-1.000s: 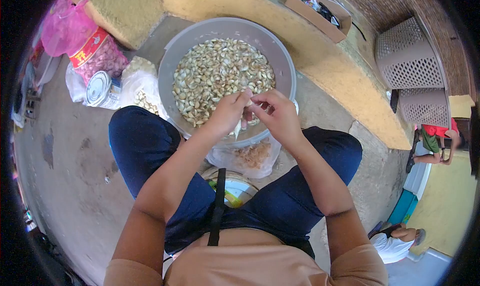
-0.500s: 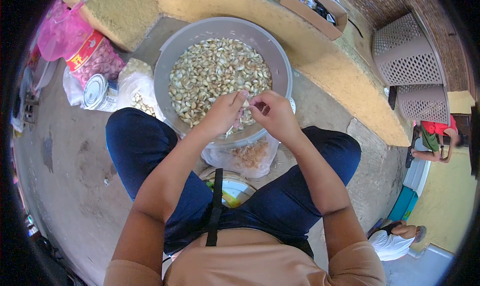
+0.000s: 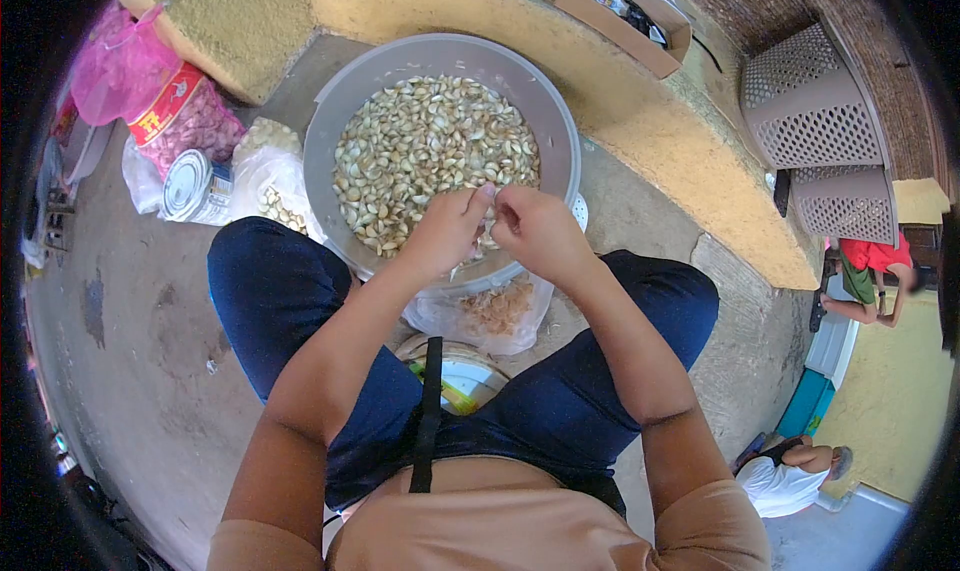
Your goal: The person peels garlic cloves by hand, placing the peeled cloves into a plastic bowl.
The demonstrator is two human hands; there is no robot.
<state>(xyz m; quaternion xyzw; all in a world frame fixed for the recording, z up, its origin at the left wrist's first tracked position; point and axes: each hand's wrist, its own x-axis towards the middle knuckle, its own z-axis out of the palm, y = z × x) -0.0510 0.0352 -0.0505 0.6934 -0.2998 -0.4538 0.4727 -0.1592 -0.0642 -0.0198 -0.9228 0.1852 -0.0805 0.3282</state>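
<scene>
A big grey tub (image 3: 560, 121) stands before my knees, with many unpeeled garlic cloves (image 3: 430, 141) in it. Over its near rim, my left hand (image 3: 448, 229) is closed, its thumb up, on a small pale garlic clove mostly hidden by the fingers. My right hand (image 3: 542, 231) meets it fingertip to fingertip, its fingers curled in a pinch at the same clove. Just under the tub's near side lies a clear plastic bag (image 3: 425, 316) with papery brown garlic skins (image 3: 498, 309) on it.
Left of the tub are a bag of pale peeled cloves (image 3: 280, 209), a tin can (image 3: 188, 186) and a pink net sack (image 3: 200, 121). A yellow ledge (image 3: 640, 141) behind bears a cardboard box (image 3: 625, 26) and grey perforated baskets (image 3: 815, 121). Two people are at far right.
My right hand has turned and its fingers have curled in closer to my left fingertips. My left hand stays nearly in place.
</scene>
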